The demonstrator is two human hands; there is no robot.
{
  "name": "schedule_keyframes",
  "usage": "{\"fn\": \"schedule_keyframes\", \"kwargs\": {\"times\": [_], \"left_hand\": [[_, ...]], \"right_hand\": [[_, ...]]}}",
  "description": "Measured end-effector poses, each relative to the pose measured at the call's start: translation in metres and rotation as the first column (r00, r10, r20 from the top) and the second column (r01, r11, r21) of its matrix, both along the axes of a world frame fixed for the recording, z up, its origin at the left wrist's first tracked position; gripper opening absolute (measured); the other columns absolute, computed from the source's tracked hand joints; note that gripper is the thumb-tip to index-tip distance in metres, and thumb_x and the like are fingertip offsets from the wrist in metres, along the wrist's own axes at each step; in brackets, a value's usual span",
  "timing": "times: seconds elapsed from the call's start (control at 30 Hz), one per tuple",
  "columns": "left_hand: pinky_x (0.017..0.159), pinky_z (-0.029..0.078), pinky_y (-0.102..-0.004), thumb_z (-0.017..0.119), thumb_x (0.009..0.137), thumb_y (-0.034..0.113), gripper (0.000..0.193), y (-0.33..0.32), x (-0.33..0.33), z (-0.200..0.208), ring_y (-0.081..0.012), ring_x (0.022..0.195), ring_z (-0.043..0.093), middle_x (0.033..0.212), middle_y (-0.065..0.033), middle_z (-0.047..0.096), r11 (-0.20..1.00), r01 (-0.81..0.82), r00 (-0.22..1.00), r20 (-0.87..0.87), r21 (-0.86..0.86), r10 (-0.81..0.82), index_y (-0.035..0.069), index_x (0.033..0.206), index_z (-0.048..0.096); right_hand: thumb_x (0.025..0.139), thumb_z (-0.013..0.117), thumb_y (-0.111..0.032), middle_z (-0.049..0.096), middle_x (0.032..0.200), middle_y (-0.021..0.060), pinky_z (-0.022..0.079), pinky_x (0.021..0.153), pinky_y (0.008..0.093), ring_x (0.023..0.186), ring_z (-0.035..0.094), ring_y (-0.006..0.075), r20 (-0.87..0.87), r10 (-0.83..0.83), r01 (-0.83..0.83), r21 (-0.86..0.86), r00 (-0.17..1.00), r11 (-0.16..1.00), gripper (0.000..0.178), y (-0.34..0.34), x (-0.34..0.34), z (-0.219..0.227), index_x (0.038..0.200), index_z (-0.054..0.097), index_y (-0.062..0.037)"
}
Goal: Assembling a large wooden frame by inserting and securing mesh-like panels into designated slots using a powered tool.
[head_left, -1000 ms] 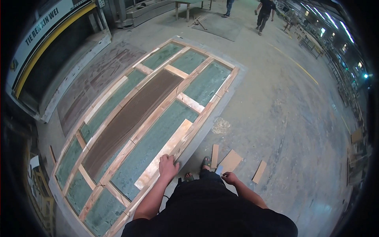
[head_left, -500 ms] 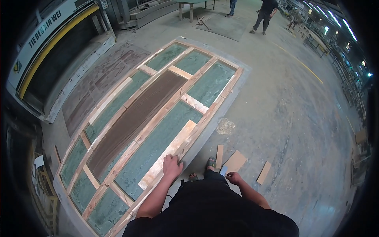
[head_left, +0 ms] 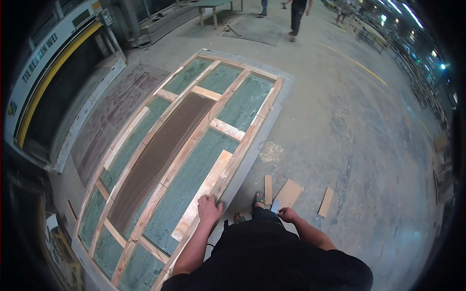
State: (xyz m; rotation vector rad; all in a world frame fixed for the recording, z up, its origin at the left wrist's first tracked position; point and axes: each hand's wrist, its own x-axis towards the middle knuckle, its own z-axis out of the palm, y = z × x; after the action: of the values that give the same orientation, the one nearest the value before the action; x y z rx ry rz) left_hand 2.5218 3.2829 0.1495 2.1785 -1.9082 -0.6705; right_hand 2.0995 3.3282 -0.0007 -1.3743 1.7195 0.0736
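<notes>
A long wooden frame (head_left: 166, 180) of pale bars lies in front of me and to my left, over green panels (head_left: 187, 167). A dark brown sheet (head_left: 162, 150) fills its middle bay. My left hand (head_left: 209, 209) rests on the near right side of the frame, fingers apart on a loose light plank (head_left: 203, 195) and the bar beside it. Low at my right side, my right hand (head_left: 287, 214) is closed on a scraper (head_left: 275, 206) with a flat pale-blue blade. Its handle is hidden in the fingers.
Brown board pieces (head_left: 288, 193) and a narrow strip (head_left: 325, 202) lie on the floor to my right, near a patch of sawdust (head_left: 271, 152). A large press (head_left: 63, 63) stands at the left. Beyond the frame are a green-topped table (head_left: 216, 4) and a person (head_left: 297, 19).
The whole view has shifted a little as my head moved. Both my hands keep nearly the same places. At the back, the dark-clothed person has changed stance and moved toward the floor mat.
</notes>
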Motion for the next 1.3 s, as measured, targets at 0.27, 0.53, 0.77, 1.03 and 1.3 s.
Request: {"fn": "schedule_keyframes", "kwargs": {"times": [0.27,0.53,0.77,1.03,1.3], "left_hand": [[0.108,0.045,-0.0496,0.079,0.086,0.034,0.05,0.004,0.001,-0.005,-0.0395,0.129,0.05,0.136,-0.0228,0.054,1.0,0.002,1.0,0.019,0.0,-0.002,0.005,0.126,0.069],[0.106,0.046,-0.049,0.078,0.087,0.034,0.05,0.001,0.001,-0.007,-0.0394,0.128,0.049,0.135,-0.0217,0.053,1.0,-0.016,1.0,0.004,-0.005,0.016,0.003,0.125,0.068],[0.102,0.047,-0.0494,0.078,0.086,0.034,0.049,0.007,0.003,-0.007,-0.0378,0.125,0.05,0.131,-0.0194,0.054,0.998,-0.006,1.0,0.009,-0.055,0.006,0.003,0.124,0.068],[0.101,0.048,-0.0495,0.078,0.086,0.033,0.047,0.007,0.001,-0.003,-0.0375,0.124,0.05,0.13,-0.0188,0.054,0.998,-0.032,0.999,-0.005,-0.058,0.031,0.003,0.121,0.069],[0.101,0.048,-0.0499,0.078,0.086,0.032,0.046,0.004,0.0,0.0,-0.0369,0.125,0.05,0.13,-0.018,0.054,0.998,0.003,1.0,0.002,-0.063,-0.003,0.005,0.121,0.069]], "right_hand": [[0.091,0.075,-0.043,0.077,0.118,0.0208,0.058,0.099,0.0422,0.11,0.074,0.0354,-0.036,0.072,-0.073,-0.015,0.997,0.997,0.05,-0.004,-0.001,-0.01,0.124,0.075,-0.0052],[0.092,0.075,-0.043,0.078,0.111,0.0223,0.058,0.097,0.043,0.107,0.075,0.0373,-0.003,0.029,-0.029,-0.003,1.0,1.0,0.05,-0.001,-0.001,-0.007,0.125,0.075,-0.0056],[0.091,0.076,-0.041,0.077,0.115,0.023,0.058,0.098,0.0424,0.109,0.075,0.0354,-0.001,0.039,-0.039,0.036,0.999,0.999,0.049,0.003,0.005,-0.003,0.123,0.075,-0.0039],[0.093,0.074,-0.04,0.077,0.116,0.0233,0.058,0.099,0.043,0.11,0.075,0.035,-0.005,0.062,-0.062,0.008,0.998,0.998,0.047,0.001,0.003,0.0,0.124,0.075,-0.0041],[0.093,0.073,-0.041,0.077,0.113,0.023,0.059,0.097,0.0434,0.107,0.075,0.0361,-0.014,0.064,-0.065,-0.029,0.998,0.998,0.046,-0.005,-0.001,-0.001,0.122,0.076,-0.0062]]}}
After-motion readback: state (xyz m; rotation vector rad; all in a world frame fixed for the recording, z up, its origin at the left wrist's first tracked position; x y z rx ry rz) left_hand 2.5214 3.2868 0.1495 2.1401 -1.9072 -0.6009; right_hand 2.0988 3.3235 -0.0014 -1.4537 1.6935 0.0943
